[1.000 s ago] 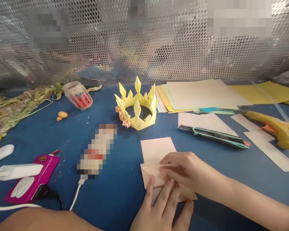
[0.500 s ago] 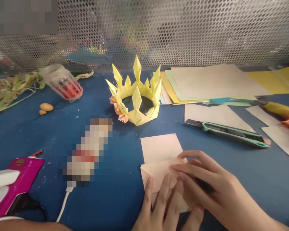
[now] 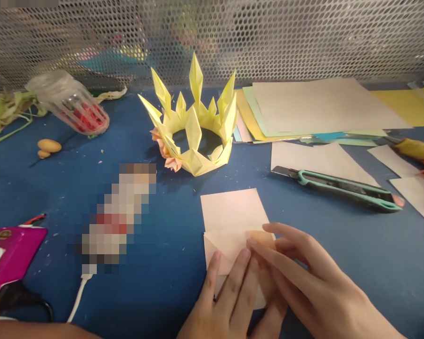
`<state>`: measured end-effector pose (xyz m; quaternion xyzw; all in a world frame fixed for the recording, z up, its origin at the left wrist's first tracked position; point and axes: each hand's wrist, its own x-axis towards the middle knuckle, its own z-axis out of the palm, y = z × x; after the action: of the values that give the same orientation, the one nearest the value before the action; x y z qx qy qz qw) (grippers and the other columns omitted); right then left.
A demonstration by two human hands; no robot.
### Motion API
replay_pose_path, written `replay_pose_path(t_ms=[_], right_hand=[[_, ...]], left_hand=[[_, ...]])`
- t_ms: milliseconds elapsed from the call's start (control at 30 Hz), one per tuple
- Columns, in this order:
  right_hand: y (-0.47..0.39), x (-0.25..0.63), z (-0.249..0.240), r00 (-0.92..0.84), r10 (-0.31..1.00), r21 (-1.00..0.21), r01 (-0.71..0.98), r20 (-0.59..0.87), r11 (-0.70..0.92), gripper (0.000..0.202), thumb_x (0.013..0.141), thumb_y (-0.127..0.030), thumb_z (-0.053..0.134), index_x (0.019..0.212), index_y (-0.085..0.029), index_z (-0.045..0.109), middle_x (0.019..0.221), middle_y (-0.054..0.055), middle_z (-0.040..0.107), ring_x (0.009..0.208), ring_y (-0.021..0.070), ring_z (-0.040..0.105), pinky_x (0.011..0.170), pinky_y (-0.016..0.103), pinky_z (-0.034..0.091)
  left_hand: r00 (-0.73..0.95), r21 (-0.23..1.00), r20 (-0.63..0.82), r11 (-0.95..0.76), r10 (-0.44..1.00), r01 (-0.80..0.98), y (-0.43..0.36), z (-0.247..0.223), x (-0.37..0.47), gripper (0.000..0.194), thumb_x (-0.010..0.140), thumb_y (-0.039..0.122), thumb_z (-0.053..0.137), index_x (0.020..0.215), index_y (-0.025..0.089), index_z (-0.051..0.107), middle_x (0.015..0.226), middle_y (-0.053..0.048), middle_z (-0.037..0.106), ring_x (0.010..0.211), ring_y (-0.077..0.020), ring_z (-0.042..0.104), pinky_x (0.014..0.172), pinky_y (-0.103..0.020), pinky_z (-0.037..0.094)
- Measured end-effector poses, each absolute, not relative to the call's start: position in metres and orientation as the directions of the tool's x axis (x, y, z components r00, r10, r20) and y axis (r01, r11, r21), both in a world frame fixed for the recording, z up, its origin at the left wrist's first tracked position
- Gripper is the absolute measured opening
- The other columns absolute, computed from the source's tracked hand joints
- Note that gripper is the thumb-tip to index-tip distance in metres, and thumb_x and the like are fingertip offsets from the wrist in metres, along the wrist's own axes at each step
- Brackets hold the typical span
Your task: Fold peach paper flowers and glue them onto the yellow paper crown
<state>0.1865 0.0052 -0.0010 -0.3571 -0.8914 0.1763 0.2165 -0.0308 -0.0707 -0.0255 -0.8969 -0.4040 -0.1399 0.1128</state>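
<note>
Surface: blue table top (image 3: 374, 263), perforated metal mesh screen (image 3: 304, 37) along the back edge.
Folded paper: pale pink piece (image 3: 229, 247) near the front edge, centre – partly folded, lying flat, its far edge overlapping a second flat pink square (image 3: 231, 209).
Left hand: left hand (image 3: 233, 306) comes in from the bottom edge, fingers spread flat and pressing down on the folded paper – not wrapped round anything.
Right hand: right hand (image 3: 304, 278) comes in from lower right, fingers extended, tips pressing on the fold beside the left fingers; hand flat, gripping nothing.
Crown: yellow paper crown (image 3: 192, 127) with small pink flowers at its base, upright behind the pink squares.
Cutter: teal utility knife (image 3: 339, 186), right of the crown, lying partly on a white sheet.
Paper stack: coloured sheets (image 3: 314, 108) at back right.
Left side: magenta glue gun (image 3: 10, 254) at the left edge, clear plastic container (image 3: 70, 101) on its side at back left.
Blurred item: pixelated object (image 3: 118, 212) between glue gun and paper, cannot tell what.
</note>
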Motion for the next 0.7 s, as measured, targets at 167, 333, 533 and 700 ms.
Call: replay_pose_path(t_ms=[167, 333, 533, 700], right_hand=[[0.009, 0.182, 0.004, -0.635, 0.715, -0.413, 0.591, 0.292, 0.693, 0.042, 0.108, -0.018, 0.048, 0.148, -0.023, 0.061, 0.141, 0.016, 0.072, 0.105, 0.0219, 0.082, 0.088, 0.023, 0.068], [0.010, 0.181, 0.005, -0.670, 0.678, -0.376, 0.569, 0.302, 0.731, 0.044, 0.108, -0.014, 0.044, 0.149, -0.019, 0.059, 0.136, 0.018, 0.074, 0.120, 0.0251, 0.078, 0.097, 0.027, 0.068], [0.008, 0.181, 0.001, -0.657, 0.702, -0.411, 0.580, 0.275, 0.704, 0.049, 0.109, -0.015, 0.044, 0.155, -0.025, 0.054, 0.137, 0.013, 0.074, 0.120, 0.0253, 0.079, 0.097, 0.029, 0.069], [0.006, 0.182, 0.001, -0.645, 0.730, -0.444, 0.599, 0.225, 0.666, 0.053, 0.111, -0.019, 0.042, 0.163, -0.029, 0.045, 0.140, 0.012, 0.073, 0.121, 0.0258, 0.078, 0.098, 0.030, 0.069]], left_hand=[[0.605, -0.038, 0.350, -0.635, 0.715, 0.772, -0.070, -0.024, -0.029, 0.050, 0.111, 0.045, 0.053, 0.157, 0.026, 0.057, 0.153, -0.012, 0.069, 0.159, -0.0348, 0.044, 0.119, -0.052, 0.052], [0.516, 0.060, 0.373, -0.575, 0.771, 0.816, -0.074, -0.027, -0.020, 0.041, 0.112, 0.037, 0.055, 0.151, 0.029, 0.062, 0.154, -0.007, 0.069, 0.166, -0.0292, 0.032, 0.133, -0.055, 0.031], [0.498, 0.066, 0.447, -0.582, 0.743, 0.810, -0.074, -0.034, -0.021, 0.046, 0.109, 0.046, 0.060, 0.151, 0.028, 0.063, 0.156, -0.006, 0.067, 0.163, -0.0251, 0.039, 0.134, -0.045, 0.031], [0.503, 0.058, 0.345, -0.553, 0.793, 0.831, -0.079, -0.031, -0.021, 0.046, 0.114, 0.043, 0.050, 0.158, 0.033, 0.056, 0.160, -0.002, 0.064, 0.166, -0.0257, 0.033, 0.138, -0.050, 0.021]])
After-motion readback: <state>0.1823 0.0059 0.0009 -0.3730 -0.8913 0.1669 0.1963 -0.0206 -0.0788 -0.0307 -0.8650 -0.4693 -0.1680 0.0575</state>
